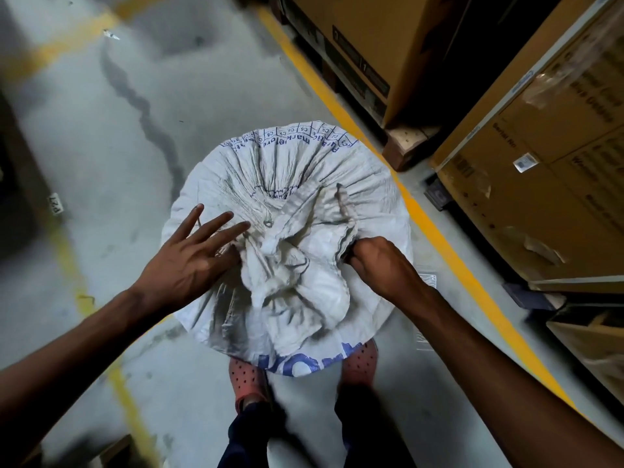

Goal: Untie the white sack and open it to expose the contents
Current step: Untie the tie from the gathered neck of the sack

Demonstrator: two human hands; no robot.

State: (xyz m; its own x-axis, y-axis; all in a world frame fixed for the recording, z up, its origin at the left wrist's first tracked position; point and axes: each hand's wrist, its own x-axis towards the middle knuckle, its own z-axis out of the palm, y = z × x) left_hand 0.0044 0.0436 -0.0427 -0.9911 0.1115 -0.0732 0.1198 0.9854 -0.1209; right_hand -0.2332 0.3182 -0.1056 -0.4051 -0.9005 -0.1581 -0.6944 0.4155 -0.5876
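A full white woven sack (236, 170) with blue print stands upright on the floor right in front of my feet. Its mouth is gathered into a crumpled bunch (287, 265) at the top centre, and the contents are hidden. My left hand (192, 255) lies on the left side of the bunch with fingers spread, the thumb tucked against the folds. My right hand (378, 261) is closed on a fold of sack fabric at the right side of the bunch. A thin tie or cord end (342, 201) sticks up just beyond my right hand.
Large cardboard boxes (540, 163) on pallets stand close on the right, behind a yellow floor line (439, 238). More yellow lines mark the grey concrete floor (101, 146) on the left. My feet in pink perforated clogs (246, 376) sit under the sack's near edge.
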